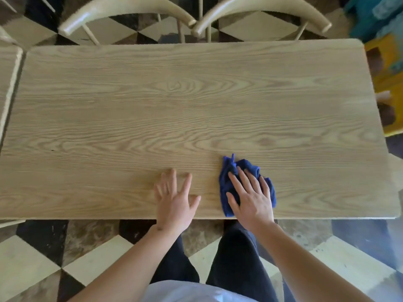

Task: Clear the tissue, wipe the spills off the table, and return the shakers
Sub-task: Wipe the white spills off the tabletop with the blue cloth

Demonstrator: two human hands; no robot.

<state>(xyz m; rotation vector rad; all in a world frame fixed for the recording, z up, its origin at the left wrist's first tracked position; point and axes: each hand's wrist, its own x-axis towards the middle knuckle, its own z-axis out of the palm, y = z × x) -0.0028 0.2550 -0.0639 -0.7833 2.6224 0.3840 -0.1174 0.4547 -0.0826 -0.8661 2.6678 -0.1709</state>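
Note:
A crumpled blue cloth [227, 182] lies near the front edge of the light wooden table [174, 105], right of centre. My right hand [250, 199] presses flat on top of the cloth, fingers spread over it. My left hand [175, 201] rests flat on the bare wood just to the left of the cloth, fingers apart, holding nothing. No tissue and no shakers show in this view. I see no visible spill on the wood.
Two pale wooden chairs [128, 14] [261, 12] stand along the table's far side. Another table's edge [8, 83] sits at the left. Yellow and teal objects [386, 62] are past the right end. The floor is checkered tile.

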